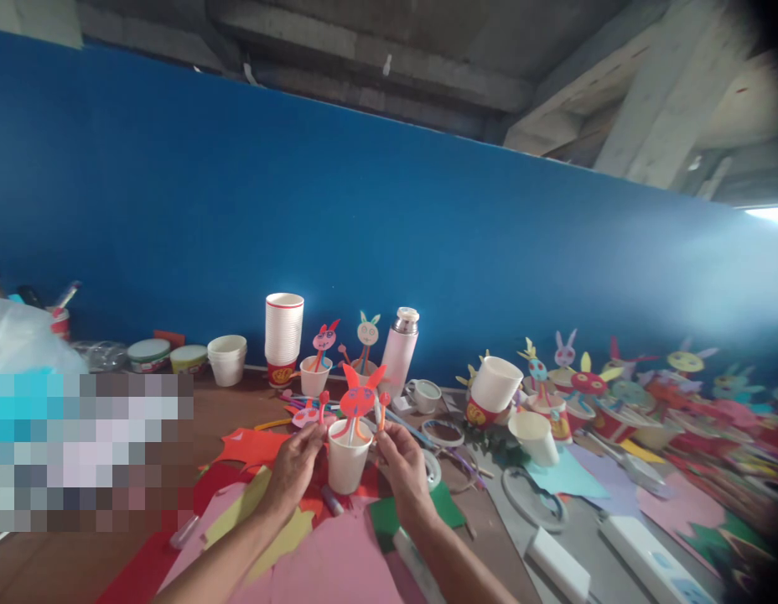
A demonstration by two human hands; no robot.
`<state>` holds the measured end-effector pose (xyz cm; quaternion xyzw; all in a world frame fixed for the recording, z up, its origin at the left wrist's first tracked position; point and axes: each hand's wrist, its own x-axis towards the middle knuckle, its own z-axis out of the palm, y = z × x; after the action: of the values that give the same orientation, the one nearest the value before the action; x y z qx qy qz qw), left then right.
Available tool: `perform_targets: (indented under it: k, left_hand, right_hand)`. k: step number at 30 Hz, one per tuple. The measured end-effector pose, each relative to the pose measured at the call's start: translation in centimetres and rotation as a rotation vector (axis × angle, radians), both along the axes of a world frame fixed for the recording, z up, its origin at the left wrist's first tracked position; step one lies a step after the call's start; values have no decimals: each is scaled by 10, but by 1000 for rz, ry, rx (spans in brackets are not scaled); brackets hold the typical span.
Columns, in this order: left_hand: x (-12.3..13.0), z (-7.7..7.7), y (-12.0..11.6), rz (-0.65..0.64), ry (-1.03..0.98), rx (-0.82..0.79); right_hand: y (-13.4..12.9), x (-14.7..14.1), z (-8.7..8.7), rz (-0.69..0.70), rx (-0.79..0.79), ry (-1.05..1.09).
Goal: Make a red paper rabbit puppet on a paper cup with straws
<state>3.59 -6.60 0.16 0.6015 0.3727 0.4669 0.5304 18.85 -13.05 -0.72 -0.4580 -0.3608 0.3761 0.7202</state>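
A white paper cup (348, 461) stands upright between my hands. An orange-red paper figure (357, 398) with pointed ears and a drawn face rises from its mouth. My left hand (299, 461) is at the cup's left, its fingers pinched on a small red round-ended paper arm (324, 404). On the right side, my right hand (398, 457) pinches a matching red paper arm (383, 404). Both arms point up beside the figure's head. Pink paper (339, 558) lies below the cup.
Behind stand a tall cup stack (284, 331), two cups with paper figures and a pink thermos (398, 356). Tape rolls, colored paper, a white power strip (653, 558) and several figure cups spread to the right. Lidded tubs (148, 352) stand back left. A blurred-out area is at left.
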Motion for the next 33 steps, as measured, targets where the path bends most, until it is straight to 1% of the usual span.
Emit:
perform_targets:
  k: [4,8,14,18,20,23,26,33]
  left_hand:
    - [0,4,-3,-1,4,-5]
    - [2,4,-4,18,19,-23]
    - [3,1,-5,-112,-3,-58]
    - [4,-2,-2,-152,-2,-75]
    - [5,-4,-1,-142,23,-59]
    - [4,-4,-1,-84,102,-32]
    - [3,-3,-2,-50,151,-45]
    - [5,0,-3,-36,98,-98]
  right_hand:
    - [1,0,0,-3,26,-30]
    - [1,-2,1,-16,-6,-32]
    - [1,-1,2,-29,-19,-45]
    - [0,-1,3,-21,-33,-44]
    - [0,-2,3,-12,-42,-45]
    - [-1,-3,4,-1,-37,-38]
    - [-2,-4,4,14,-32,-9]
    - [-4,-6,7,60,-63,77]
